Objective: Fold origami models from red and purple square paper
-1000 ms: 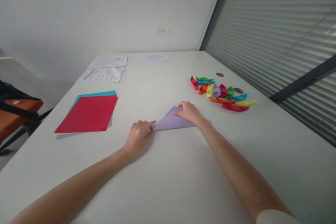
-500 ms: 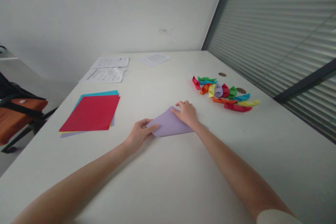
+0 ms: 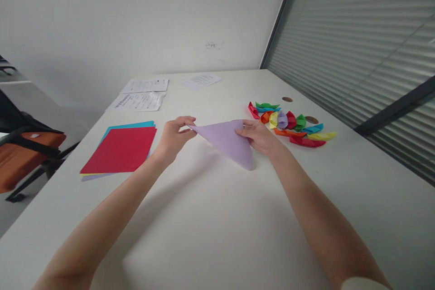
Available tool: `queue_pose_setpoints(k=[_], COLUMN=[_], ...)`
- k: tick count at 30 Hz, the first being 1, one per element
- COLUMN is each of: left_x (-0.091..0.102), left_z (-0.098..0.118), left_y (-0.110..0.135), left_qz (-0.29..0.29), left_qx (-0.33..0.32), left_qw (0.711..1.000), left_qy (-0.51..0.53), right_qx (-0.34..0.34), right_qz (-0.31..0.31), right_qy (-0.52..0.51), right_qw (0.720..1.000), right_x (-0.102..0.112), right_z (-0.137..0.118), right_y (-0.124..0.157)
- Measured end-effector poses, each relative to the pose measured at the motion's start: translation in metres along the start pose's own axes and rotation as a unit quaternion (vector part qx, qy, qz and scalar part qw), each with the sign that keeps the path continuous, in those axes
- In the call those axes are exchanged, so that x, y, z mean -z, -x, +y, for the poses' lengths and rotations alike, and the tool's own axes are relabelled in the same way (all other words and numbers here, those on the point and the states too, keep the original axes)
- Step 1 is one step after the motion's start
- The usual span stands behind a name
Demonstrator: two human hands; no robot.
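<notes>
A folded sheet of purple paper (image 3: 222,138), roughly triangular, is held up over the white table between both hands. My left hand (image 3: 175,136) pinches its left corner between thumb and fingers. On the other side, my right hand (image 3: 260,136) grips the right part, thumb in front and fingers behind. One point of the paper hangs downward near the right hand. Whether that lower tip touches the table I cannot tell.
On the left lies a stack of coloured paper (image 3: 120,149), red on top. Several small folded paper pieces (image 3: 290,120) sit at the right. Printed sheets (image 3: 137,101) lie at the back left. An orange chair (image 3: 29,156) stands beyond the table's left edge.
Both hands have lifted the purple paper from the table and turned it, so a point now hangs down. My left hand moved up; my right hand shifted right to the paper's side.
</notes>
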State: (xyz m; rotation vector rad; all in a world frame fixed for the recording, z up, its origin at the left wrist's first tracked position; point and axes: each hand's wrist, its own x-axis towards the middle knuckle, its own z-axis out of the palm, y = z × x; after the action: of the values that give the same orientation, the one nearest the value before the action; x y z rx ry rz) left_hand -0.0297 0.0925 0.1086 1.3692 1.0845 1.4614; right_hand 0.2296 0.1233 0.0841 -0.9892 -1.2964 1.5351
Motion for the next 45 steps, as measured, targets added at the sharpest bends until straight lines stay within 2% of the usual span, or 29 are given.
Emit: queue_pose_setpoints(k=[2,4,6,9,10,12,16,19,22,26,29,32,35,39,45], left_x=[-0.002,-0.006,-0.012,-0.018,-0.020,-0.021,-0.016,-0.011,-0.008,-0.009,-0.012,-0.015,-0.017,-0.019,-0.016], left_z=[0.002,0.001,-0.001,-0.005,-0.006,-0.008,-0.013,-0.018,-0.018,-0.013,-0.007,-0.004,-0.003,-0.004,0.000], left_y=[-0.004,-0.001,0.008,0.023,0.026,0.030,0.025,0.020,0.020,0.025,0.028,0.031,0.032,0.030,0.025], left_qz=[0.077,0.147,0.123,0.004,-0.026,-0.072,-0.111,-0.139,-0.144,-0.121,-0.094,-0.070,-0.056,-0.040,0.036], left_qx=[0.014,0.068,0.142,0.226,0.238,0.211,0.071,0.032,0.030,0.048,0.062,0.076,0.094,0.102,0.069], left_qw=[0.997,0.984,0.972,0.949,0.944,0.946,0.961,0.958,0.958,0.965,0.972,0.976,0.973,0.969,0.974], left_qy=[0.019,0.070,0.140,0.218,0.226,0.234,0.241,0.249,0.244,0.227,0.205,0.194,0.203,0.220,0.212], right_qx=[0.071,0.143,0.203,0.266,0.279,0.283,0.270,0.262,0.240,0.226,0.270,0.284,0.275,0.228,0.272], right_qz=[0.058,0.123,0.179,0.196,0.175,0.097,-0.082,-0.135,-0.138,-0.094,0.022,0.127,0.136,0.129,0.161], right_qy=[-0.006,0.005,0.030,0.079,0.094,0.128,0.180,0.213,0.245,0.236,0.245,0.244,0.193,0.156,0.199], right_qw=[0.996,0.982,0.962,0.941,0.940,0.946,0.942,0.932,0.929,0.940,0.931,0.919,0.932,0.952,0.928], right_x=[-0.009,-0.019,-0.027,-0.041,-0.047,-0.057,-0.072,-0.073,-0.069,-0.062,-0.059,-0.055,-0.053,-0.054,-0.056], right_z=[-0.006,-0.010,-0.012,-0.014,-0.015,-0.016,-0.016,-0.018,-0.020,-0.017,-0.012,-0.009,-0.011,-0.019,-0.023], right_y=[0.001,0.002,0.004,0.013,0.017,0.025,0.038,0.041,0.041,0.038,0.033,0.028,0.026,0.029,0.034])
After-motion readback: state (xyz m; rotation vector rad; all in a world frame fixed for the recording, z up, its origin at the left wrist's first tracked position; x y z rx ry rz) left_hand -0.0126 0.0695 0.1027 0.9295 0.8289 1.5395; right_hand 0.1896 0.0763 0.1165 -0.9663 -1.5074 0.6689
